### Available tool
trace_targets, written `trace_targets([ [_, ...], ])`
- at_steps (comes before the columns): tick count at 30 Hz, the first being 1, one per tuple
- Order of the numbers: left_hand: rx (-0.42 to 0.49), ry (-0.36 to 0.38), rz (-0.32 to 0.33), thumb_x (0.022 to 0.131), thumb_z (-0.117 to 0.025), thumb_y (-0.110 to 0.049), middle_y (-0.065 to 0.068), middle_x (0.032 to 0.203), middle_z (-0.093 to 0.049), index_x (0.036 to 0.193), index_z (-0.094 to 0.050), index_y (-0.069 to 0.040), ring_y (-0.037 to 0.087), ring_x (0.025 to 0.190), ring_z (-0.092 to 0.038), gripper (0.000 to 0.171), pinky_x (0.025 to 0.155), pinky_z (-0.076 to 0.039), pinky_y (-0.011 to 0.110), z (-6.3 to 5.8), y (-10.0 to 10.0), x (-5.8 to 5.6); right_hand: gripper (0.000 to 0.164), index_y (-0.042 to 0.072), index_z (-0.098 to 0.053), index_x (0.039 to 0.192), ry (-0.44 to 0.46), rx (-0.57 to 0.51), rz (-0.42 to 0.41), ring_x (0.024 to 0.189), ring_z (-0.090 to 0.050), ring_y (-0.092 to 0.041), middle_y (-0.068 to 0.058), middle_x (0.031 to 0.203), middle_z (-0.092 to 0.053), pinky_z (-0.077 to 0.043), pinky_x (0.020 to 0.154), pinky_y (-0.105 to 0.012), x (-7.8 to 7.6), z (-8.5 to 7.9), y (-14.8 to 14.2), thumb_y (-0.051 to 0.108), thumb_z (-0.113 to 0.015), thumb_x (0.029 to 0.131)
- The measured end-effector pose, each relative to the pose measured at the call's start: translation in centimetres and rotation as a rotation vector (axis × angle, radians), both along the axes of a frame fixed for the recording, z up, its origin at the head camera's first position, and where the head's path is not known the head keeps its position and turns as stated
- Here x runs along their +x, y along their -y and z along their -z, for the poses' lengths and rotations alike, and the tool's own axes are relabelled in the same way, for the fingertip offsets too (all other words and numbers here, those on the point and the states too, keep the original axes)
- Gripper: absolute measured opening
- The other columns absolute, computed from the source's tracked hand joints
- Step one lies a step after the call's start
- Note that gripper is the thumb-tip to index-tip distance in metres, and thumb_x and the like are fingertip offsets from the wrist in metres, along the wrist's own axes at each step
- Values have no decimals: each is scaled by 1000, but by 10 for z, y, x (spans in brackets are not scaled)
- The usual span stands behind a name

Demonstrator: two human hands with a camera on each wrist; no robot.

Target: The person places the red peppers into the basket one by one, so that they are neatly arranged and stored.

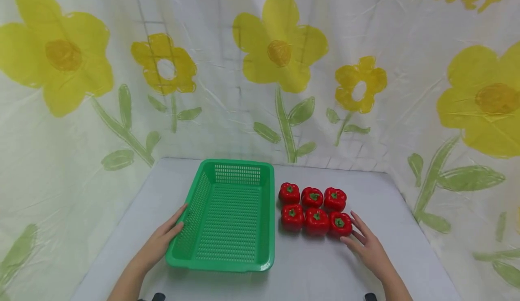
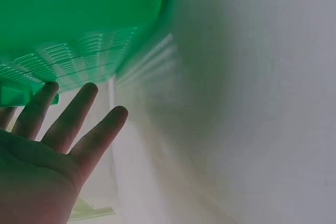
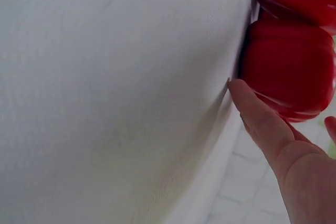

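A green plastic basket with slotted walls and base sits left of the table's middle, with nothing inside it. My left hand is at its left wall, fingers extended; the left wrist view shows the fingers spread beside the basket's side. To the right of the basket, several red bell peppers stand in two rows. My right hand is around the right side of the front-right pepper, thumb in front and fingers behind. In the right wrist view, a finger lies beside that pepper; contact is unclear.
The table has a pale cover. A white curtain with painted yellow flowers hangs behind the table and along both sides. The other peppers stand close together between the basket and my right hand.
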State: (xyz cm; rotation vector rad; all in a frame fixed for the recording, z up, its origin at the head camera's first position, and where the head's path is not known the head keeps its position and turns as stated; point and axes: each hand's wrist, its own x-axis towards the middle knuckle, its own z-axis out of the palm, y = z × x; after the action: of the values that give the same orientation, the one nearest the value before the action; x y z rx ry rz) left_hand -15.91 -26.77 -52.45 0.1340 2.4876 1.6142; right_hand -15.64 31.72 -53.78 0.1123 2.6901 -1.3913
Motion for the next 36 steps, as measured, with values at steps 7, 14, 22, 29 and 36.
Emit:
trace_targets([
  [7, 34, 47, 4, 109, -38, -41, 8, 170, -12, 162, -22, -29, 41, 155, -8, 57, 118, -15, 67, -4, 2, -3, 98, 25, -15, 164, 29, -1, 4, 146, -35, -45, -23, 164, -25, -47, 107, -49, -6, 2, 1, 49, -74, 89],
  [14, 47, 64, -14, 108, -40, -36, 5, 170, -12, 162, -23, -30, 38, 156, -7, 56, 118, -14, 66, -6, 0, -7, 97, 22, -19, 163, 32, -24, 10, 144, -38, -47, -19, 167, -21, -52, 102, -43, -10, 7, -1, 50, -74, 88],
  [22, 137, 110, -20, 109, -38, -33, 4, 171, -8, 162, -20, -32, 38, 156, -2, 56, 120, -11, 64, -5, -1, -3, 98, 23, -22, 162, 43, 1, 42, 146, -35, -46, -19, 166, -24, -50, 104, -46, -14, 9, 2, 55, -74, 86],
  [29, 188, 126, -16, 109, -38, -32, 3, 171, -5, 162, -20, -31, 37, 156, 1, 56, 121, -11, 61, -6, -3, -2, 96, 23, -27, 161, 58, -22, 96, 141, -42, -48, -20, 163, -29, -54, 99, -44, -11, 7, 3, 53, -77, 85],
  [36, 194, 139, -3, 110, -37, -33, 3, 171, -3, 163, -17, -32, 36, 156, 3, 57, 122, -9, 59, -9, -3, 0, 97, 20, -28, 161, 65, -16, 112, 139, -44, -48, -21, 163, -30, -54, 101, -45, -10, 7, 2, 55, -76, 84],
])
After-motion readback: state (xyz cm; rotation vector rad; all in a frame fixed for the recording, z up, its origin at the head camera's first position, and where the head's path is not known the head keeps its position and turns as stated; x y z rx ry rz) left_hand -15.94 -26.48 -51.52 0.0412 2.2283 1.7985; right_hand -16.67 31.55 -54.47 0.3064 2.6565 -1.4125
